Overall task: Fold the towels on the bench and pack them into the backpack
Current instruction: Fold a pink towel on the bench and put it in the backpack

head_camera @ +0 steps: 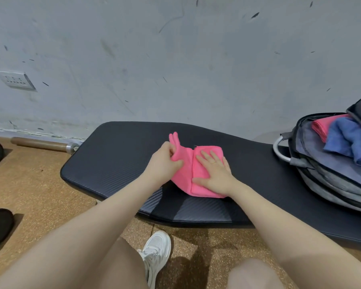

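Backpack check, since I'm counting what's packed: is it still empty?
No: the open backpack already holds a folded pink towel and a blue towel.

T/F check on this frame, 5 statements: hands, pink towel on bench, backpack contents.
1. The right hand lies flat on the folded part of the pink towel. True.
2. The left hand is empty. False: it grips the loose end of the pink towel, lifted off the bench.
3. The backpack is zipped closed. False: it lies open on the bench's right end.
4. A blue towel and another pink towel are already in the backpack. True.
5. Several more towels lie loose on the bench. False: only the one pink towel is on the pad.
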`<state>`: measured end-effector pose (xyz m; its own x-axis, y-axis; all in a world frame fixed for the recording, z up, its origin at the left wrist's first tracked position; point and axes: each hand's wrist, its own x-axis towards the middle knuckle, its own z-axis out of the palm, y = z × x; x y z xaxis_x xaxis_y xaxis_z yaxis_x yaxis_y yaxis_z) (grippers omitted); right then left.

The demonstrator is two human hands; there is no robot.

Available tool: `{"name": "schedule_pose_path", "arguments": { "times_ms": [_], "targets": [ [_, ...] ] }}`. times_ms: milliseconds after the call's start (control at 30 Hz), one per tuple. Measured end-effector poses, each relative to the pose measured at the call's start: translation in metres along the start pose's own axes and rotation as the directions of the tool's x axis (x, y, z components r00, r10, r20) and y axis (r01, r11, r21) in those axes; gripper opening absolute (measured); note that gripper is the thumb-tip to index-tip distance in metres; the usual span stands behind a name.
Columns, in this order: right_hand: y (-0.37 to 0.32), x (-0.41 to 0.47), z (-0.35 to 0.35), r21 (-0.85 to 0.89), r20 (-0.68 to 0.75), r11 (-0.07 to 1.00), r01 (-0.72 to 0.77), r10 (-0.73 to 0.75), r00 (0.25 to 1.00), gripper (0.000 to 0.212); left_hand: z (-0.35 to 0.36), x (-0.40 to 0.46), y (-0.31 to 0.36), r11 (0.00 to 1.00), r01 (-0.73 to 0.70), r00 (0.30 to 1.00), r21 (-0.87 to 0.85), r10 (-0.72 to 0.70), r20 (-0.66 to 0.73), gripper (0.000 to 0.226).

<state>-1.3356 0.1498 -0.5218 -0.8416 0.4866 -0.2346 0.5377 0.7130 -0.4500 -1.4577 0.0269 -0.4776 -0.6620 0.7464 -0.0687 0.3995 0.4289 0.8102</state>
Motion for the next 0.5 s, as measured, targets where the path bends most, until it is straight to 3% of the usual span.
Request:
{"name": "schedule_pose_path", "arguments": {
  "times_ms": [33,67,100,167,200,233,267,367,433,500],
  "targets": [
    [0.003,-0.001,-0.003,0.313,-0.077,0.950,0.013,0.012,0.997,0.050,0.004,-0.001,0.009,0.998,-0.054,0.998,-0.024,0.054,0.011,0.017],
    [0.006,-0.003,-0.006,0.619,-0.151,0.784,0.046,0.061,0.987,0.033,0.008,0.000,0.018,0.994,-0.107,0.994,-0.029,0.108,0.035,0.022],
    [0.008,-0.006,-0.009,0.818,-0.207,0.567,0.096,0.135,0.969,0.027,0.014,0.001,0.025,0.988,-0.154,0.984,0.002,0.153,0.086,0.029],
    [0.014,-0.009,-0.014,0.964,-0.205,0.214,0.157,0.225,0.953,0.030,0.028,0.001,0.039,0.955,-0.268,0.948,0.127,0.238,0.213,0.040],
    [0.014,-0.009,-0.016,0.983,-0.172,0.108,0.149,0.252,0.952,0.032,0.037,0.000,0.042,0.928,-0.315,0.929,0.200,0.259,0.263,0.042],
    [0.014,-0.008,-0.017,0.989,-0.139,0.082,0.120,0.282,0.949,0.034,0.045,0.000,0.043,0.900,-0.346,0.918,0.266,0.266,0.294,0.043],
    [0.014,-0.005,-0.018,0.984,-0.123,0.163,0.072,0.329,0.936,0.033,0.052,-0.001,0.042,0.876,-0.363,0.912,0.317,0.265,0.312,0.044],
    [0.019,-0.001,-0.021,0.746,-0.279,0.660,-0.091,0.433,0.857,0.032,0.060,-0.001,0.032,0.908,-0.343,0.906,0.241,0.253,0.339,0.038],
    [0.025,0.002,-0.022,0.634,-0.304,0.766,-0.109,0.377,0.875,0.045,0.055,0.003,0.022,0.901,-0.392,0.893,0.188,0.323,0.313,0.030],
    [0.031,0.006,-0.023,0.581,-0.305,0.810,-0.079,0.307,0.902,0.061,0.049,0.012,0.012,0.840,-0.472,0.868,0.269,0.388,0.311,0.025]
  ]
}}
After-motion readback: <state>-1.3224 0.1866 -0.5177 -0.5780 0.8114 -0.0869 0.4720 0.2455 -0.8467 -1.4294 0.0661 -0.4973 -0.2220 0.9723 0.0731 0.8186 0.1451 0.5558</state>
